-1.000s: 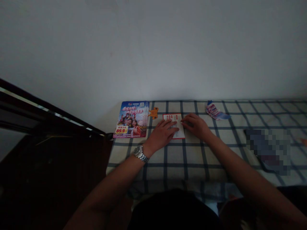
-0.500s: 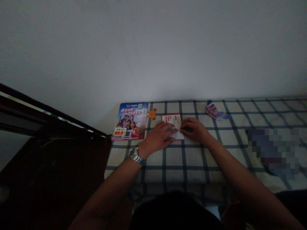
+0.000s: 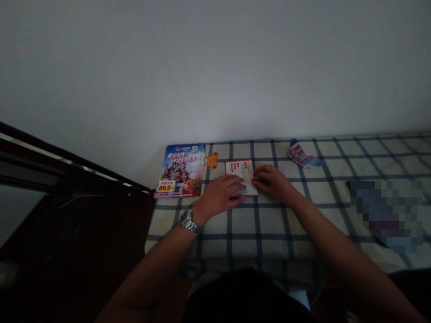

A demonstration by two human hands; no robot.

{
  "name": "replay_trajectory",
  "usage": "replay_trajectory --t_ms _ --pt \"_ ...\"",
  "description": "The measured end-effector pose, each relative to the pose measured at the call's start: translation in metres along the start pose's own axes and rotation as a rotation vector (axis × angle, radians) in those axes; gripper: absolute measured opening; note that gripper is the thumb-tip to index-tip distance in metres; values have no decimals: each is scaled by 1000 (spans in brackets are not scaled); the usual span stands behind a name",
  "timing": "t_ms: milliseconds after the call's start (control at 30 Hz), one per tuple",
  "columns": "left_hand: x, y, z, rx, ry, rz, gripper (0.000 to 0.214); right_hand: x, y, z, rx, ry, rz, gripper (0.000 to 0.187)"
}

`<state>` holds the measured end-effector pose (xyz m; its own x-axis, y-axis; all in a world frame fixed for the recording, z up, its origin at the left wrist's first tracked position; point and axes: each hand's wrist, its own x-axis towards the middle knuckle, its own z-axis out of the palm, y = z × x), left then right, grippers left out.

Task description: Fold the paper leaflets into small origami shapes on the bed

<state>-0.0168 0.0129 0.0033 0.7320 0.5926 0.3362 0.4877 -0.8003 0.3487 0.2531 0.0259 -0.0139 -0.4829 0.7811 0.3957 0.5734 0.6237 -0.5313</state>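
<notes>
A small white card with a red border [image 3: 239,170] lies on the checked bedsheet [image 3: 269,220]. My left hand [image 3: 220,195], with a metal watch on its wrist, lies flat on the card's lower left part, fingers stretched out. My right hand [image 3: 273,183] rests at the card's right edge with its fingers curled and pressed down on that edge. Nothing is lifted off the sheet.
A colourful flyer stack [image 3: 181,170] lies left of the card, with a small orange figure [image 3: 212,159] beside it. A folded blue and red paper piece [image 3: 301,157] sits further right. A blurred patch [image 3: 385,211] covers the right. A dark wooden bed frame [image 3: 67,170] runs left.
Both hands have slid slightly down the card toward me. The card stays flat in the same spot on the sheet.
</notes>
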Motion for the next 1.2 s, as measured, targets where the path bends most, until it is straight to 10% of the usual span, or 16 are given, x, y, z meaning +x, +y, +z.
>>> replay_trajectory --t_ms 267,1200 --pt "2 -1 2 -24 36 -27 26 -7 -6 -17 74 -98 -84 31" --pt "-5 -16 0 34 58 -203 32 -9 -8 -9 16 -15 83 15"
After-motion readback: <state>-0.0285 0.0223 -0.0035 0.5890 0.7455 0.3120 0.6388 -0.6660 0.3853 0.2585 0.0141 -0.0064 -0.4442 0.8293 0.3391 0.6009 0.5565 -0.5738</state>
